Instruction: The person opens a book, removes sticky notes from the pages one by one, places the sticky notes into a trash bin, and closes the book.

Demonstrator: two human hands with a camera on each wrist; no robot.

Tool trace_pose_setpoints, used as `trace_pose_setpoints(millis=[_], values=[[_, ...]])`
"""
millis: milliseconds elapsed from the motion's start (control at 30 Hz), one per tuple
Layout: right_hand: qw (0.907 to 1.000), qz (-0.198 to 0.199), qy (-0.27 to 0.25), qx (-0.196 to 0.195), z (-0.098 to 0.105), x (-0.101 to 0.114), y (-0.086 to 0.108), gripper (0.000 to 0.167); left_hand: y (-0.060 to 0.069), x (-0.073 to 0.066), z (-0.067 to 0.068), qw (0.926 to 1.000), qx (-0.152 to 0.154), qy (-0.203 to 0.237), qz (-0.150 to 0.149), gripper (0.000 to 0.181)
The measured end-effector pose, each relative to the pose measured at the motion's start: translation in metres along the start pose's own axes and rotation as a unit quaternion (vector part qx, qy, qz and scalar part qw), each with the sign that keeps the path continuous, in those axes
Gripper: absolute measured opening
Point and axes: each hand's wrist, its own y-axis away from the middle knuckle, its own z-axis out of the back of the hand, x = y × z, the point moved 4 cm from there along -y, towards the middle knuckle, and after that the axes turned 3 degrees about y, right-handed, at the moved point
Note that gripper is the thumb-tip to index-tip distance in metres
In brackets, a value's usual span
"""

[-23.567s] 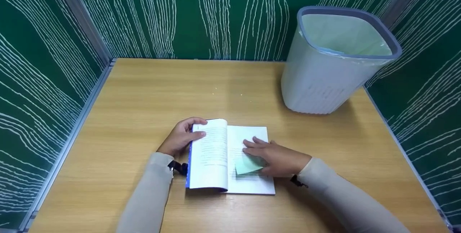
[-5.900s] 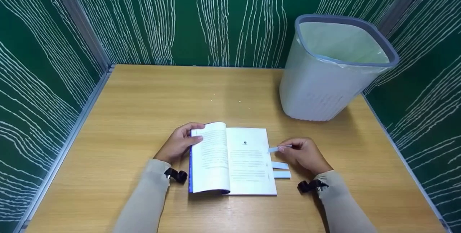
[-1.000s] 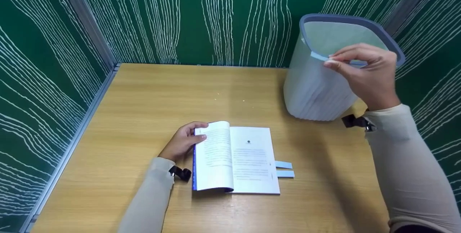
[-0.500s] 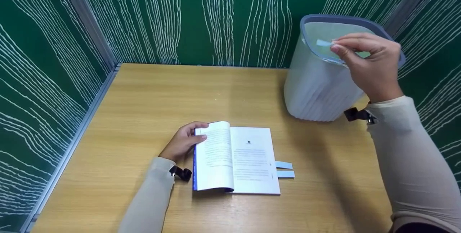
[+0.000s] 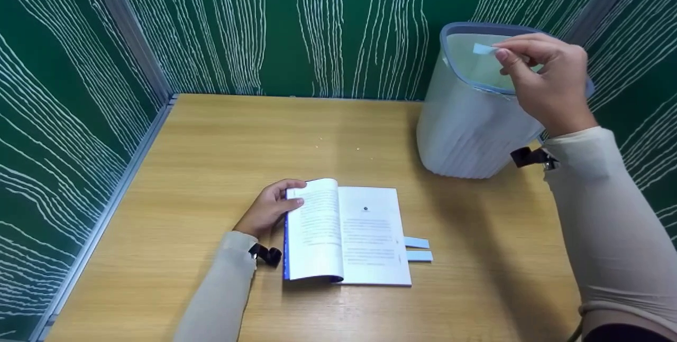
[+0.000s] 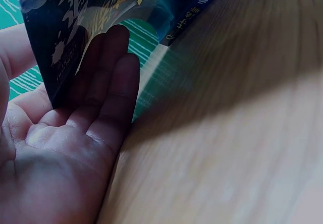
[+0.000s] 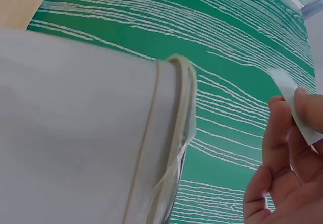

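Observation:
An open book [image 5: 370, 236] with a dark blue cover [image 6: 101, 4] lies in front of me. My left hand [image 5: 264, 210] grips its raised left side, thumb on the page and fingers behind the cover. Two pale blue sticky strips, an upper strip [image 5: 417, 242] and a lower strip [image 5: 419, 256], stick out past the right page edge. Between thumb and index finger, my right hand [image 5: 555, 80] pinches another pale blue sticky strip [image 5: 483, 49]. That hand is raised at the mouth of a trash bin [image 5: 470, 130]; the right wrist view shows the strip [image 7: 285, 85] beside the bin rim.
The bin stands at the table's back right, lined with a pale green bag [image 5: 470, 62]. Green panels [image 5: 280, 30] with white wavy lines enclose the wooden table [image 5: 227, 136]. Several tiny pale specks [image 5: 357, 148] dot the tabletop beyond the book.
A green sticky note has gone from the page. The right hand has carried a strip from the book's right edge up to the bin's mouth, lately rising slightly. The left hand keeps its hold.

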Motion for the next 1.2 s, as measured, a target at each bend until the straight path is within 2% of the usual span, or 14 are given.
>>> trace_pose_setpoints(millis=[300, 567, 833, 1200], values=[[0.9972, -0.058, 0.025, 0.039, -0.003, -0.014, -0.008, 0.032, 0.001, 0.0, 0.002, 1.0, 0.002, -0.009, 0.002, 0.044], [0.9945, -0.086, 0.036, 0.048, -0.005, -0.039, -0.016, 0.035, 0.0, 0.002, 0.002, 1.0, 0.002, -0.003, -0.001, 0.045], [0.9923, -0.09, 0.056, 0.064, -0.006, -0.051, -0.02, 0.034, 0.0, 0.0, -0.001, 0.9999, 0.0, 0.01, 0.004, 0.044], [0.9903, -0.096, 0.058, 0.082, -0.004, -0.065, -0.02, 0.032, 0.0, -0.003, -0.001, 0.9999, 0.001, -0.01, -0.003, 0.045]])
